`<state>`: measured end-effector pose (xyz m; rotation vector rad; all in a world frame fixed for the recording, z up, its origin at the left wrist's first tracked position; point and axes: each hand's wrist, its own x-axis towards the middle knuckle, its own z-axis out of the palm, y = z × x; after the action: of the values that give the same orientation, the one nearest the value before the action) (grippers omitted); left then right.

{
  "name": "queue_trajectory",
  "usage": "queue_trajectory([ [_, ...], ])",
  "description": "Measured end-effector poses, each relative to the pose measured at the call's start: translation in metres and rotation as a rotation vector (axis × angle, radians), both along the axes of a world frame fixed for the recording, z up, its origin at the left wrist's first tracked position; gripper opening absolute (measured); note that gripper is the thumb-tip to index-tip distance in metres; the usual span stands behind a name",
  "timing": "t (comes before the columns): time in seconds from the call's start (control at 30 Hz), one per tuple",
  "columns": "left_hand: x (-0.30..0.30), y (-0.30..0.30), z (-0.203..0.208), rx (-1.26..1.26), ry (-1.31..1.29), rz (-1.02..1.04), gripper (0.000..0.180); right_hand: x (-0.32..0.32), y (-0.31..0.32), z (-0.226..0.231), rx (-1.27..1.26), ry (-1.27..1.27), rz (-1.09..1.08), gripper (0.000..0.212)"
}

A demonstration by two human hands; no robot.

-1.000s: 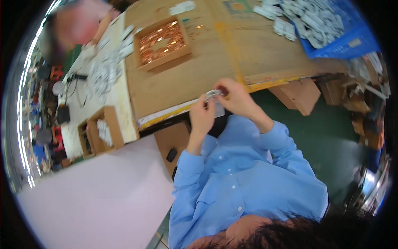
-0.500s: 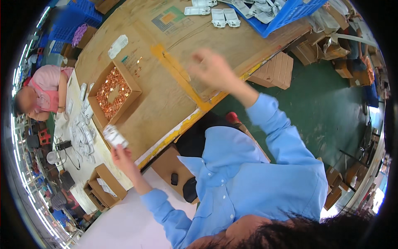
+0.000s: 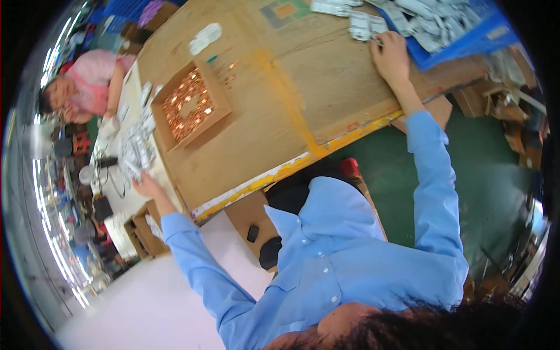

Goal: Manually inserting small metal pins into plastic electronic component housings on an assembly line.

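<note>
My right hand (image 3: 391,56) reaches to the far right of the table, its bent fingers closed on the near edge of a white plastic housing (image 3: 366,27) beside the blue crate. More white housings (image 3: 335,6) lie just left of it. On the far left, my left hand (image 3: 149,186) is at the near end of a heap of white plastic parts (image 3: 135,149) on the side table. Its fingertips blend with the heap, so whether they still hold a part is unclear. An open cardboard box (image 3: 223,111) of small copper-coloured metal pieces (image 3: 185,105) stands between my hands.
A blue crate (image 3: 496,38) full of white parts stands at the far right. A clear plastic piece (image 3: 205,38) lies behind the copper box. Across the side table sits a person in pink (image 3: 96,73). A cardboard box (image 3: 143,230) is near my left forearm.
My left hand has carried a white plastic part leftward off the table edge to the heap. My right hand has swung right and away, from mid-table to the housings by the crate.
</note>
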<state>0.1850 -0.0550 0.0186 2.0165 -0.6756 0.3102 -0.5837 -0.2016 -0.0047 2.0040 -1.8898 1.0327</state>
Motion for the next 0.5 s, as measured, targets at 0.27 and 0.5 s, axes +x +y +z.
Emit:
queue_trajectory([
  [0.27, -0.232, 0.036, 0.020, -0.103, 0.250, -0.574, 0.028, -0.008, 0.000, 0.005, -0.131, -0.066, 0.031, 0.015],
  [0.5, -0.290, 0.074, -0.001, -0.065, 0.538, -0.890, 0.027, 0.048, 0.034, 0.045, -0.264, -0.239, 0.238, 0.013],
])
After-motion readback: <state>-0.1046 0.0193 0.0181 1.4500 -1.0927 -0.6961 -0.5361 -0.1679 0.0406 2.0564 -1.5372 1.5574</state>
